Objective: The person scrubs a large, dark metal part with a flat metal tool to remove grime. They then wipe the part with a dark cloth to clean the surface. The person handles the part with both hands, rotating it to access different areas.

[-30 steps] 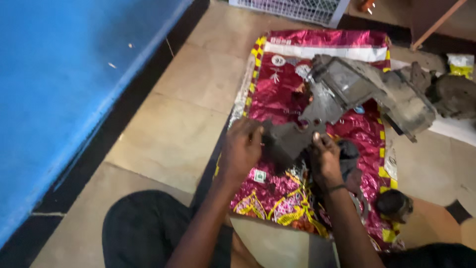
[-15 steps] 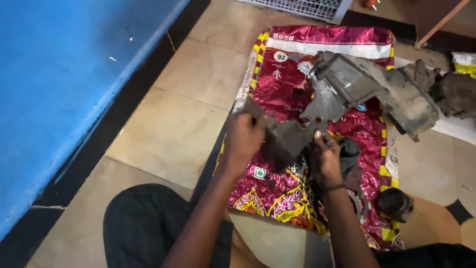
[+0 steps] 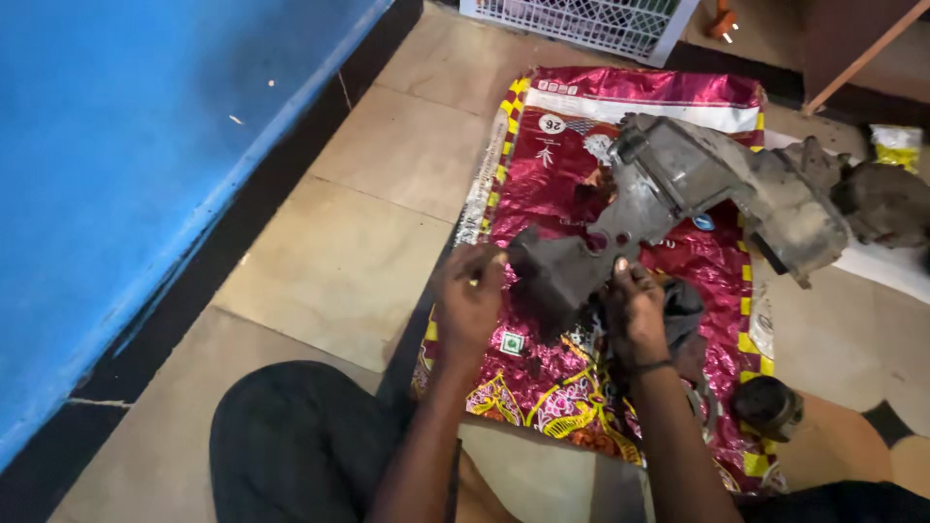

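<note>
Compared with the frame half a second earlier, both hands sat at nearly the same spot on the mat; the view had shifted only slightly, and the left hand (image 3: 472,295) seemed a little closer to the dark part.

Left hand: fingers curled against the 9 o'clock edge of the dark grey, greasy metal casting (image 3: 557,276); grip closed on it as far as could be seen, with a small pale item between the fingertips, too small to identify. Right hand (image 3: 635,310): fingers clenched on the casting's 3 o'clock edge, a thin dark band at the wrist.

Hard to make out: the casting's underside was hidden by the hands, and its outline blurred into shadow. A crumpled dark cloth (image 3: 683,310) lay partly behind the right hand.

The casting was held just above the shiny magenta and yellow woven sack (image 3: 542,184) spread on the tiled floor (image 3: 368,223). At 1 o'clock from it lay a large grey engine housing (image 3: 717,184). A round dark metal part (image 3: 767,407) sat at 4 o'clock.
</note>
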